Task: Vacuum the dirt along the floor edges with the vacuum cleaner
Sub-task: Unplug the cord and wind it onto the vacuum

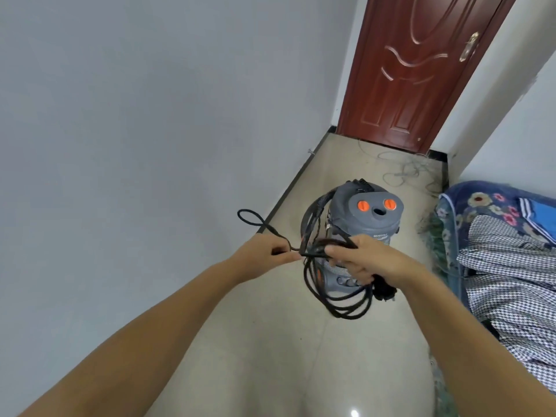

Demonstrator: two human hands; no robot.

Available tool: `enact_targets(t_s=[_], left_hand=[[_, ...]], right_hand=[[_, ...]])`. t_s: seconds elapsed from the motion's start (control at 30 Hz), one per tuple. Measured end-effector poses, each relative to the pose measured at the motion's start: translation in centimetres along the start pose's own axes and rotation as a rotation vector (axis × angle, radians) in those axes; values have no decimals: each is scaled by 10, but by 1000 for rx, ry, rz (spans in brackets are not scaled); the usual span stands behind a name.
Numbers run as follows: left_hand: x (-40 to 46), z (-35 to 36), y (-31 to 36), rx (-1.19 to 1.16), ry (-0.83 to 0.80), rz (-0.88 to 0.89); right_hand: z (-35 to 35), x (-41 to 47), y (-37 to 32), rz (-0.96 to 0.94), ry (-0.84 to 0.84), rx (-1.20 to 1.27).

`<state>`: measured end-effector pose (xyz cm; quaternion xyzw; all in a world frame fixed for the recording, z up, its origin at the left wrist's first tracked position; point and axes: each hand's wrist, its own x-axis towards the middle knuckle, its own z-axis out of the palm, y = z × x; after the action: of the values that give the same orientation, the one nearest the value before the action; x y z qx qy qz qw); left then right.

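Vacuum cleaner [358,227] before door [415,70]; bed [496,245], seemingly, right.

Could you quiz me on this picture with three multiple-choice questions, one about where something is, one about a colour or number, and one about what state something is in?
1. Where does the vacuum cleaner stand?
A. on the bed
B. on the floor, beyond the hands
C. against the door

2. How many orange knobs show on its top?
A. one
B. two
C. four

3. What is the state of the black power cord?
A. coiled in loops and held in both hands
C. lying flat across the floor
B. plugged into a wall socket

Answers:
1 B: it stands on the tiled floor, short of the brown door.
2 B: two orange knobs sit either side of a hole.
3 A: the right hand grips the loops and the left hand pinches a strand; the plug hangs free.
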<state>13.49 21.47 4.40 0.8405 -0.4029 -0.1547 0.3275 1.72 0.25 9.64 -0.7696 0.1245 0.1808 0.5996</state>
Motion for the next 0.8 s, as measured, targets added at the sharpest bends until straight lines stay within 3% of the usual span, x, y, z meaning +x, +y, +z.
enact_targets(t_s=[0.07,0.13,0.27,0.37,0.5,0.63,0.7,0.8], left_hand=[[1,-1,-6,66,-63,20],[1,-3,-18,114,-121,0],[-1,-20,-60,-35,10,-165],[14,-22,-67,-83,46,-164],[29,-29,-92,-50,19,-226],[56,-22,-107,22,-49,-214],[83,-12,-94,73,-116,-178],[134,5,-60,332,-272,-57]], right_hand=[[-15,-7,-2,54,-118,-90],[-34,-15,1,62,-127,-20],[-75,-37,8,-86,91,236],[-97,-37,10,-159,289,465],[-138,-45,26,-124,516,899],[-174,-33,53,-19,751,1140],[-186,-5,57,1,832,1186],[-200,49,50,40,823,1015]])
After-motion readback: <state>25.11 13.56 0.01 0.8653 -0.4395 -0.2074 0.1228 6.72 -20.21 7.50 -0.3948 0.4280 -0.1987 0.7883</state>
